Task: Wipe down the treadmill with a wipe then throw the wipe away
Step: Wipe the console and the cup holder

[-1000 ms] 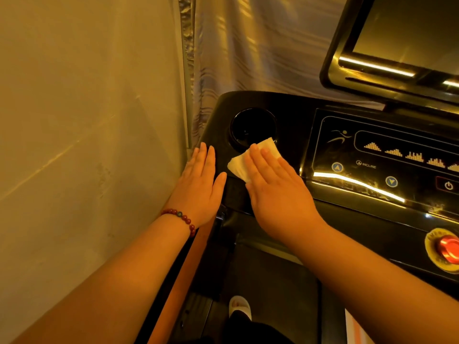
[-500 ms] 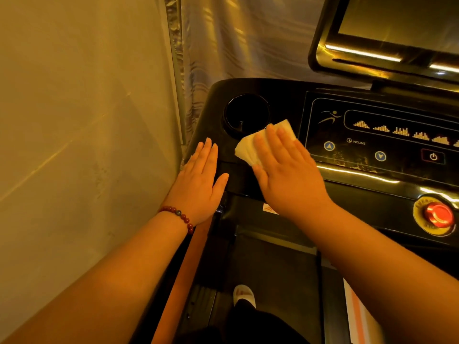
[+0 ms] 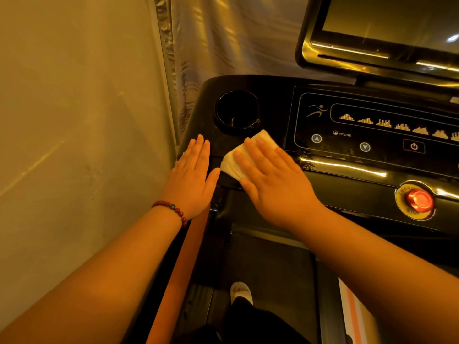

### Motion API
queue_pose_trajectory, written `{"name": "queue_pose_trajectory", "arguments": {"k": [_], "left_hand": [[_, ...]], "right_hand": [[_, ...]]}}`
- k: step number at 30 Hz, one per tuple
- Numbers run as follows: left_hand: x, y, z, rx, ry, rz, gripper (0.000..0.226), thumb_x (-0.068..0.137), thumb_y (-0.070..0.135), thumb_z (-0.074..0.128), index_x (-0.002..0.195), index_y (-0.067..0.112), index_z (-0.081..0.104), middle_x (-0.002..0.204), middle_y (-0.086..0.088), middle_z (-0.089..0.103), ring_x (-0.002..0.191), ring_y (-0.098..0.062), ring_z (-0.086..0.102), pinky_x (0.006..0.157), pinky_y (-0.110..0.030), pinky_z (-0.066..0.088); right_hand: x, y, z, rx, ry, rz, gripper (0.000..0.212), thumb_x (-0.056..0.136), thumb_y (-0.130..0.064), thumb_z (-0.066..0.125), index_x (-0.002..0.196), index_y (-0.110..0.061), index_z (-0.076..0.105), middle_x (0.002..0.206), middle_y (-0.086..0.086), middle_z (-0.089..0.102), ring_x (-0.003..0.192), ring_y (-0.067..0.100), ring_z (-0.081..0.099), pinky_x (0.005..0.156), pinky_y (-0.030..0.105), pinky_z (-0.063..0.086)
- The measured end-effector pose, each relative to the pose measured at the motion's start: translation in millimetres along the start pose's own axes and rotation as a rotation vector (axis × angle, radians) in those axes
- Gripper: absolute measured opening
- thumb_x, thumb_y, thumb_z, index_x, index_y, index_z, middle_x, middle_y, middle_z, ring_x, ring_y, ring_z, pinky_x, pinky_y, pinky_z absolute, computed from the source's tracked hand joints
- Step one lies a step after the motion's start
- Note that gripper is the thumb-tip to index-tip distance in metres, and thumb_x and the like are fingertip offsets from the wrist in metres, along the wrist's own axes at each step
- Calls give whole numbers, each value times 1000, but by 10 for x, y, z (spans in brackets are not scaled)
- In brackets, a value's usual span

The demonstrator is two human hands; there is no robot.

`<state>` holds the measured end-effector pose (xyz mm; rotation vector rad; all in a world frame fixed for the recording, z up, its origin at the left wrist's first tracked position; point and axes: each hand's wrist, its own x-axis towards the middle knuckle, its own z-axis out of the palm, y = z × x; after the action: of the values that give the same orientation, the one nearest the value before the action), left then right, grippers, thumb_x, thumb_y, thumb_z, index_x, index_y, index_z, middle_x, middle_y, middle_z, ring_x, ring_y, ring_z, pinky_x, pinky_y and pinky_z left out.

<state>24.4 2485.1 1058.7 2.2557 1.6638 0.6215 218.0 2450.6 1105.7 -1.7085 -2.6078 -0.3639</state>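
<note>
A black treadmill console [image 3: 278, 95] fills the right half of the head view. A folded white wipe [image 3: 232, 162] lies flat on its left part, just below a round cup holder [image 3: 237, 111]. My right hand [image 3: 275, 184] presses the wipe down with straight fingers, covering most of it. My left hand [image 3: 192, 177], with a red bead bracelet at the wrist, rests flat on the console's left edge, its thumb close to the wipe. The running belt [image 3: 268, 281] lies dark below.
A wall [image 3: 74, 120] stands tight against the treadmill's left side, with a curtain [image 3: 223, 40] behind. The control panel [image 3: 372, 130], a red stop button [image 3: 419, 201] and a tilted screen [image 3: 387, 26] sit to the right. A white shoe [image 3: 241, 291] stands on the belt.
My right hand slid the wipe right and slightly toward the panel half a second ago, then back left toward my left hand. The left hand stayed put.
</note>
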Motion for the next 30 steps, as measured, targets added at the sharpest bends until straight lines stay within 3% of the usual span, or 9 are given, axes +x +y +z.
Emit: {"name": "queue_pose_trajectory", "arguments": {"k": [4,9,12,14,17,21,25,27,30], "left_hand": [[-9,19,-8,6,5,3,63,103,37,26,153,12,-3,161,-3,-10,146,-11,-12,119,-29,-1],[-25,22,-11,21,3,24,63,103,35,27,153,11,-3,161,-4,-11,144,-9,-15,119,-30,-1],[-34,22,-14,26,9,49,63,103,35,28,153,11,-2,161,-3,-11,141,-5,-16,115,-26,-4],[-40,35,-17,23,17,60,63,103,34,30,153,10,-1,161,-4,-12,144,-9,-13,117,-27,-2],[-39,44,-18,31,8,58,63,103,34,29,153,10,-2,161,-4,-12,145,-12,-12,119,-30,-1],[-26,36,-16,59,-5,51,63,103,36,26,153,12,-4,161,-3,-11,142,-7,-16,116,-27,-4],[-40,43,-19,50,4,57,63,103,35,27,153,11,-3,161,-4,-10,146,-12,-12,118,-29,-3],[-45,54,-25,59,7,53,62,103,34,27,153,10,-2,161,-5,-9,147,-16,-10,118,-29,-3],[-43,59,-12,80,15,78,62,103,34,28,153,10,-1,161,-5,-8,146,-13,-12,115,-26,-6]], "right_hand": [[-9,97,-45,82,10,63,65,94,-46,4,152,-24,23,161,5,14,149,25,8,117,40,4],[-58,-95,89,-7,25,71,61,97,-35,40,153,-19,21,159,12,20,148,31,15,117,45,14],[-109,23,38,-63,-2,24,58,99,-39,16,154,-24,5,162,8,5,149,28,1,116,42,1],[-108,173,-12,-23,3,147,56,101,-40,13,154,-26,-4,162,7,-5,149,27,-7,117,42,-2],[-126,173,-8,-13,25,239,59,103,-39,22,155,-23,-1,162,10,-4,149,31,-4,118,45,3],[-172,-11,98,-76,11,10,59,96,-40,23,152,-21,25,158,12,24,145,33,20,115,47,16],[-129,139,25,-8,20,122,62,96,-44,13,154,-24,11,162,9,8,149,29,5,116,41,3],[-121,129,29,4,67,232,61,98,-43,16,155,-22,10,162,10,6,149,30,4,117,42,4],[-181,4,85,-36,33,158,60,98,-43,19,154,-21,17,161,13,13,148,33,11,117,47,13]]}}
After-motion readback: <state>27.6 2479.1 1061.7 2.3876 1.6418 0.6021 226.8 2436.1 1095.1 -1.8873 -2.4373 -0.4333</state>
